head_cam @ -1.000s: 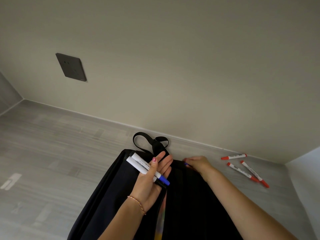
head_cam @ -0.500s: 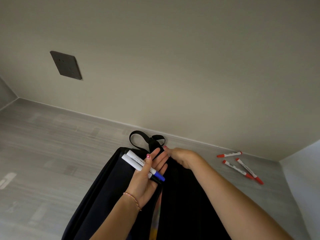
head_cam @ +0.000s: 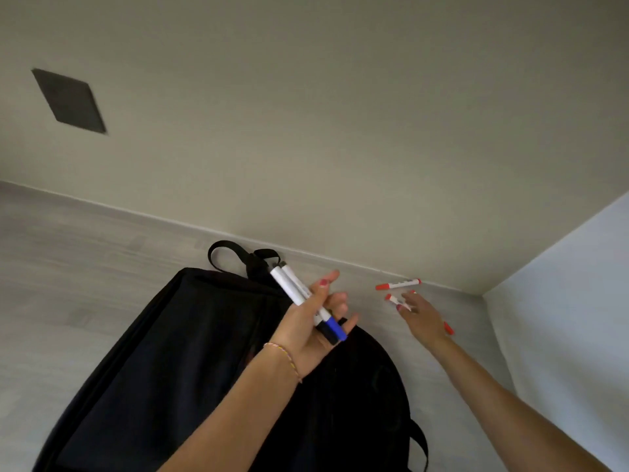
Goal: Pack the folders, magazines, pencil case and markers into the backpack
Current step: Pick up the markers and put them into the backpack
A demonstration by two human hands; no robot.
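A pale grey floor is seen running up to a beige wall, with a dark square plate set into that wall and a lighter wall closing the corner on the right. Two white markers, one blue-capped and one black-capped, are held in the left hand, pinned across the palm by the thumb while the fingers are spread loosely above the black backpack. The backpack is laid flat on the floor with its carry loop toward the wall; whether its opening is unzipped cannot be told, and no folders, magazines or pencil case are visible anywhere, so they are judged to be either packed already or out of view. The right hand is stretched out, fingers apart and straight, over the red-capped markers lying on the floor near the corner by the wall; nothing is gripped by it yet. One red marker lies clear beyond the fingertips, others are partly covered by the hand. The markers are therefore judged the remaining work: the red ones must be gathered, and all must be put into the backpack.
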